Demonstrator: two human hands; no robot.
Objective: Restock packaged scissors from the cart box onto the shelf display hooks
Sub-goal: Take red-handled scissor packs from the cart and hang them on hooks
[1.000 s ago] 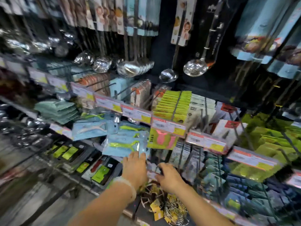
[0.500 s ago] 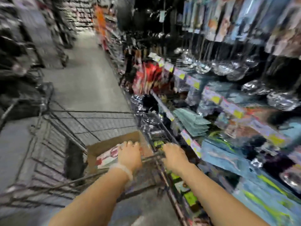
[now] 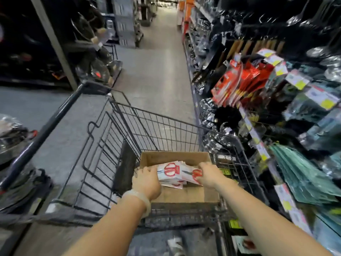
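A brown cardboard box (image 3: 177, 157) sits in the near right corner of a black wire cart (image 3: 118, 137). Inside it lies a stack of white scissor packs (image 3: 172, 172) with red-handled scissors printed or showing on the front. My left hand (image 3: 146, 182) lies on the stack's left edge, fingers bent over the packs. My right hand (image 3: 210, 175) is on the right side of the stack, fingers curled over a tilted pack (image 3: 191, 175). The shelf display with hooks (image 3: 276, 93) runs along the right.
The cart's dark handle bar (image 3: 46, 130) runs diagonally at left. Red packaged goods (image 3: 238, 84) hang from the right shelf, with teal packs (image 3: 302, 174) lower down and metal pots beside the cart. The aisle floor (image 3: 156, 67) stretches ahead between shelving.
My view swung left from the shelf to the cart. Both hands left the shelf edge, crossed the cart rim and came down onto the scissor packs in the box.
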